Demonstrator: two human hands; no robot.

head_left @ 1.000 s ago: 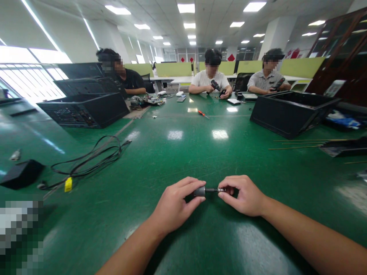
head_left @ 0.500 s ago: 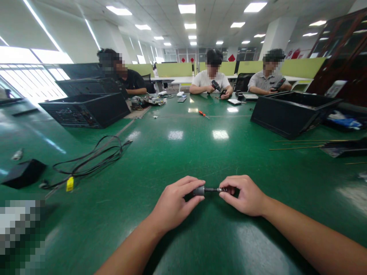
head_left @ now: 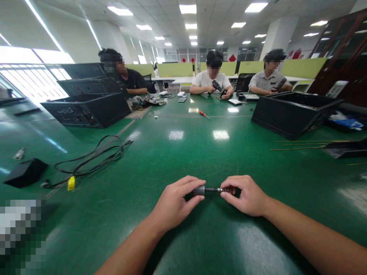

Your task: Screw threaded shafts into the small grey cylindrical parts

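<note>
Low over the green table (head_left: 183, 152), my left hand (head_left: 173, 204) is closed around the dark grey handle of a small tool (head_left: 200, 190). A thin metal shaft (head_left: 213, 189) sticks out of that handle to the right. My right hand (head_left: 248, 195) pinches the shaft's far end between thumb and fingers. Both hands rest near the table's front edge, a few centimetres apart.
A coil of black cable (head_left: 91, 156) with a yellow tag (head_left: 70, 183) and a black box (head_left: 24, 172) lie to the left. Black computer cases stand at the left (head_left: 86, 109) and right (head_left: 292, 110). Three people sit at the far side. A red screwdriver (head_left: 204, 114) lies mid-table.
</note>
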